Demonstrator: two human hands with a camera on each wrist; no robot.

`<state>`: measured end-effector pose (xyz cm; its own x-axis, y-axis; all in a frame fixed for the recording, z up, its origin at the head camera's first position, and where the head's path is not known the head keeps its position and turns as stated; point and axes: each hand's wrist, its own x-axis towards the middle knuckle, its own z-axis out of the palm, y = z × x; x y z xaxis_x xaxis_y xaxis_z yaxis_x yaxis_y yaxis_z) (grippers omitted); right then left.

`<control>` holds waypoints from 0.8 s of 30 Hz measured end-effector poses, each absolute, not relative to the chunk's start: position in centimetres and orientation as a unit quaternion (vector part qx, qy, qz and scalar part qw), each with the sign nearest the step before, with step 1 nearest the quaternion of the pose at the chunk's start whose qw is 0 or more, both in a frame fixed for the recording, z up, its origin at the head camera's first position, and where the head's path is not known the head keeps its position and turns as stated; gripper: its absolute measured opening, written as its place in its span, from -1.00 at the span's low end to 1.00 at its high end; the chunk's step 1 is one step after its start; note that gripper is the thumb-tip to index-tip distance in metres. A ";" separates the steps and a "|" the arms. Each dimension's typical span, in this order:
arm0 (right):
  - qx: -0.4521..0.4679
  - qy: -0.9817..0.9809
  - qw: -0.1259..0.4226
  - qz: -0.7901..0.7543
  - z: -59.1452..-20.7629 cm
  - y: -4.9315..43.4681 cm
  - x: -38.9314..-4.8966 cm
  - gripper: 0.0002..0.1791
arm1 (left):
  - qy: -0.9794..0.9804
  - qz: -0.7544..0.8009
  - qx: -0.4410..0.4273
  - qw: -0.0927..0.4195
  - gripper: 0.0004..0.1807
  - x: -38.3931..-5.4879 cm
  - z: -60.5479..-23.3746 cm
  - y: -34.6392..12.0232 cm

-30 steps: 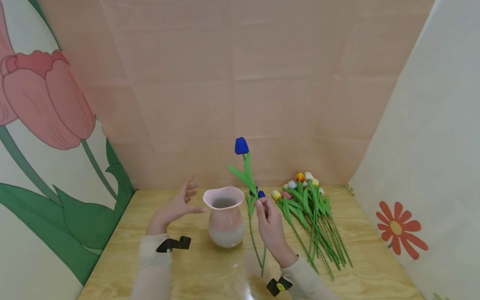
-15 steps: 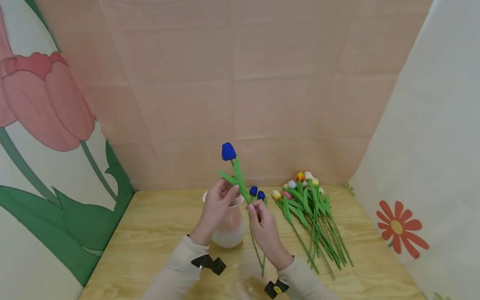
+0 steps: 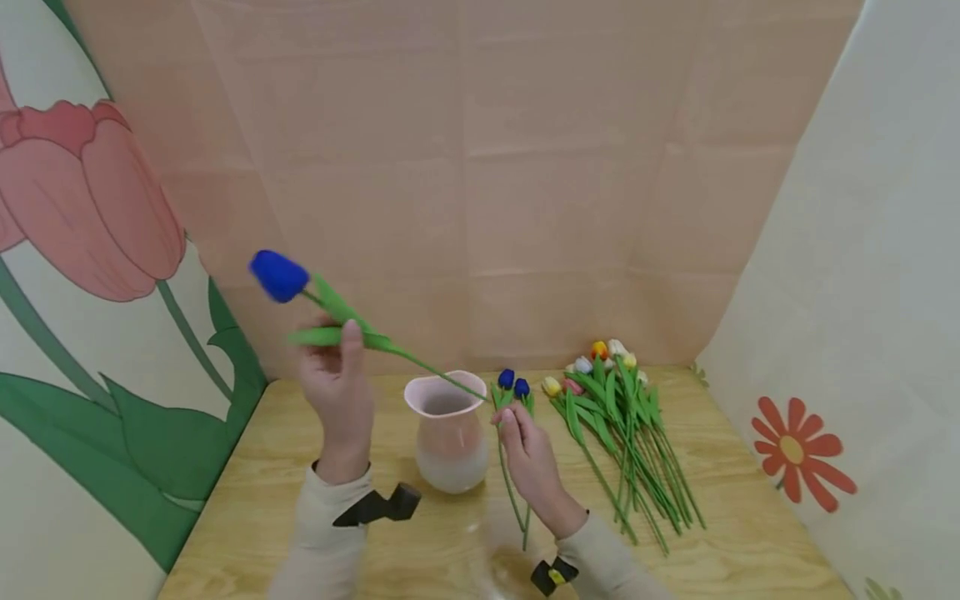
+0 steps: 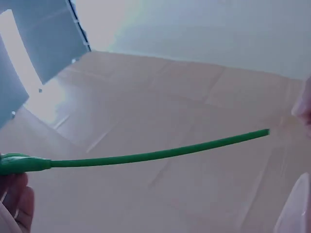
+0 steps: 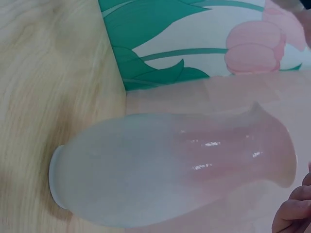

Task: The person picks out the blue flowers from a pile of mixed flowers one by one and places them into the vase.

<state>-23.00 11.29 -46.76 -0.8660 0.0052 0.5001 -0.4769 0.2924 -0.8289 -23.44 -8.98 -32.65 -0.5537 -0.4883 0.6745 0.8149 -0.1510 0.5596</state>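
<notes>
In the head view my left hand is raised left of the vase and grips a blue tulip near its green leaves. The tulip leans, bloom up to the left, stem running down to the right across the vase mouth. In the left wrist view the stem ends free, a little short of the other hand. My right hand hovers right of the vase with loosely bent fingers and nothing seen in them. The pink and white vase stands upright on the table, its rim wavy.
Two more blue tulips lie on the wooden table just behind my right hand. Farther right lies a pile of tulips in yellow, white, orange and pink. A pink cloth backdrop rises behind the table.
My left hand has come across to the blue tulip, taken hold of it and drawn it up and left, tilting it. The right hand has let go of the stem and stays nearly in place.
</notes>
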 end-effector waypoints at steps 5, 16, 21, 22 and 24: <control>0.134 -0.780 0.191 0.580 -45.1 11.4 -22.5 -0.70 | -0.463 -0.652 -0.221 0.558 -0.83 -23.8 -33.5 -10.5; 0.134 -0.776 0.155 0.597 -43.3 11.3 -21.0 -0.71 | -0.852 -0.458 -0.120 0.226 -0.44 -26.1 -42.9 -10.4; 0.139 -0.773 0.175 0.594 -43.7 11.4 -21.1 -0.71 | -0.894 -0.438 -0.076 0.052 0.39 -26.0 -45.2 -11.5; 0.141 -0.771 0.181 0.593 -43.7 11.4 -21.1 -0.72 | -0.892 -0.444 -0.074 0.031 0.44 -26.0 -45.6 -11.7; 0.147 -0.770 0.191 0.590 -43.7 11.4 -21.1 -0.72 | -0.883 -0.462 -0.084 0.001 0.46 -26.2 -46.7 -12.2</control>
<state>-21.14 11.37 -43.71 -0.8838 0.0001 0.4678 -0.4517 0.2602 -0.8534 -26.18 -12.23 -46.73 -0.9859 0.1469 0.0798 0.1493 0.5588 0.8157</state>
